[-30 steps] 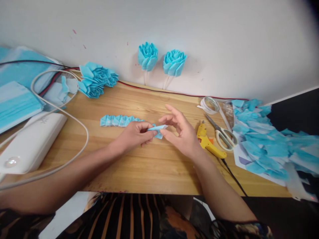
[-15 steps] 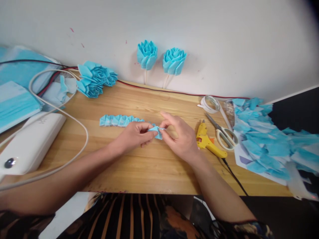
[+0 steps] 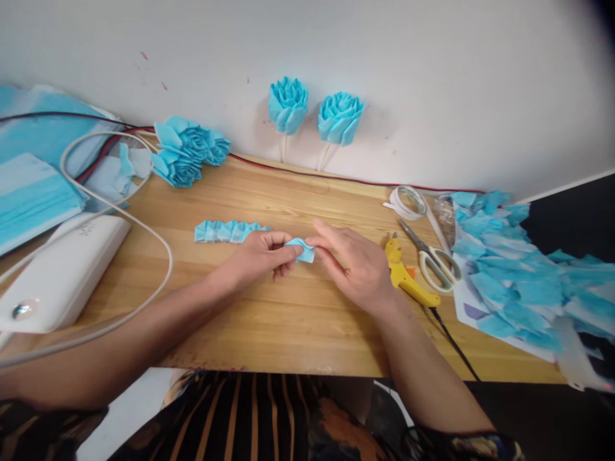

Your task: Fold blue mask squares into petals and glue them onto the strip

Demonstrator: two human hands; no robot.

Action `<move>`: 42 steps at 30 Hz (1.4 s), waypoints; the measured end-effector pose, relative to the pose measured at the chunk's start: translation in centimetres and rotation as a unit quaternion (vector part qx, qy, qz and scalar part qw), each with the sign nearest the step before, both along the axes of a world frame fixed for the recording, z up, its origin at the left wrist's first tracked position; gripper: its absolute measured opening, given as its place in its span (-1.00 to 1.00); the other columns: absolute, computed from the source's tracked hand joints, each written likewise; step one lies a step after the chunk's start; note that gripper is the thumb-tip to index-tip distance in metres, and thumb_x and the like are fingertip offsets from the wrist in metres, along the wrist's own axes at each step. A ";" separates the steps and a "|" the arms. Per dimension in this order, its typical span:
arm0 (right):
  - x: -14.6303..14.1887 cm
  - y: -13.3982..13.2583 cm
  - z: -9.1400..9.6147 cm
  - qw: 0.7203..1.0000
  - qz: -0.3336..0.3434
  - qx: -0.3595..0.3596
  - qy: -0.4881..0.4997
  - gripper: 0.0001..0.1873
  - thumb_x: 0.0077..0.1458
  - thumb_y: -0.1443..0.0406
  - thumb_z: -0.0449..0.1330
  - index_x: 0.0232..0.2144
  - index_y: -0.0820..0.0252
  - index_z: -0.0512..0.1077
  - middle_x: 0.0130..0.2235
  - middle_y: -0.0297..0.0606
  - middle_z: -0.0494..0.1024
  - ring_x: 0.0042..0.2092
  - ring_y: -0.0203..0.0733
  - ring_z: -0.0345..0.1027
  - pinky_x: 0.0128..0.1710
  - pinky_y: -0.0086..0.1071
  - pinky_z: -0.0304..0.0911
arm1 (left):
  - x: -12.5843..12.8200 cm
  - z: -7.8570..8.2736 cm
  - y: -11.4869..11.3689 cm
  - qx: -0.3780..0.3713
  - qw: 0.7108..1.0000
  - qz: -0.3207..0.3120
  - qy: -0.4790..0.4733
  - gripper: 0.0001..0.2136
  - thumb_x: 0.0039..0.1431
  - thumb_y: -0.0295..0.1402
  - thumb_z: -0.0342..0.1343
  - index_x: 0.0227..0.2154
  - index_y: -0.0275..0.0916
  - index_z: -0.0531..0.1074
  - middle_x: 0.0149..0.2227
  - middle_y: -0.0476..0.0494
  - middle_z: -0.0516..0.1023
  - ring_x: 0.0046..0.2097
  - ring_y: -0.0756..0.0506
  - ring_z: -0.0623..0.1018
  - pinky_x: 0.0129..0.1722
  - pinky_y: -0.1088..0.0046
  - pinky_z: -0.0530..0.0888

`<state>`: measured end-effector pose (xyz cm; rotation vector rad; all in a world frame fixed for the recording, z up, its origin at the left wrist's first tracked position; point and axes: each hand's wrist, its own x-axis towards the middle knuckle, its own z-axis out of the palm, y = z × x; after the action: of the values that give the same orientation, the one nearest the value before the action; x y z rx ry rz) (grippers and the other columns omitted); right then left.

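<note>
Between my two hands is a small folded piece of blue fabric [image 3: 306,252], like mask material. My left hand [image 3: 269,253] pinches its left part between thumb and forefinger. At the right corner, the thumb and forefinger of my right hand [image 3: 353,262] close on the fabric's edge. Behind my left hand, a row of folded blue petals [image 3: 225,232] lies on the wooden table [image 3: 269,320]; its right end is hidden by that hand.
Right of my hands lie a yellow glue gun [image 3: 401,272], scissors [image 3: 432,256], a tape roll [image 3: 407,202] and a heap of blue pieces [image 3: 514,275]. Blue flowers [image 3: 187,150] lie back left; two stemmed flowers [image 3: 340,118] lean on the wall. A white power bank [image 3: 67,272] and looped cable sit left.
The fabric's pointed right end has flattened out into a wider, squarer edge. My right hand has shifted slightly right. The whole view has shifted a little.
</note>
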<state>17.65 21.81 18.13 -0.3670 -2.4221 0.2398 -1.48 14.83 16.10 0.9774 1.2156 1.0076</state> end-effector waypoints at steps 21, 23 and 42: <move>-0.7 -0.3 -0.1 0.996 0.022 0.080 0.014 -0.17 0.18 0.56 0.08 0.41 0.15 -0.08 -0.08 -0.17 0.65 0.01 -0.07 0.49 0.02 -0.09 0.45 | 0.1 0.5 0.1 -0.005 0.997 0.054 -0.055 -0.71 0.09 -0.16 0.25 -0.52 -0.29 0.42 -0.59 0.01 0.44 -0.57 0.08 0.40 -0.56 0.58 0.33; -0.7 -0.5 0.0 0.999 0.024 0.043 0.012 -0.20 0.20 0.53 0.08 0.41 0.10 -0.04 -0.03 -0.17 0.63 0.04 -0.06 0.47 0.04 -0.08 0.43 | 0.0 0.4 0.1 -0.001 0.997 0.054 -0.059 -0.73 0.09 -0.19 0.25 -0.52 -0.28 0.42 -0.60 0.02 0.43 -0.56 0.08 0.40 -0.56 0.59 0.33; -1.2 -0.6 -0.2 0.790 -0.022 -0.610 0.058 -0.33 0.07 0.32 0.21 0.25 0.11 0.21 -0.29 -0.36 0.43 -0.31 -0.29 0.32 -0.24 -0.33 0.28 | 0.1 1.1 -0.1 0.053 0.997 0.005 0.050 -0.79 0.09 -0.25 0.16 -0.54 -0.26 0.40 -0.59 0.04 0.40 -0.55 0.06 0.38 -0.54 0.56 0.36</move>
<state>16.45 21.19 17.88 -0.9059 -1.7967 1.7544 -1.36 14.76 17.23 1.1169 1.2604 1.0499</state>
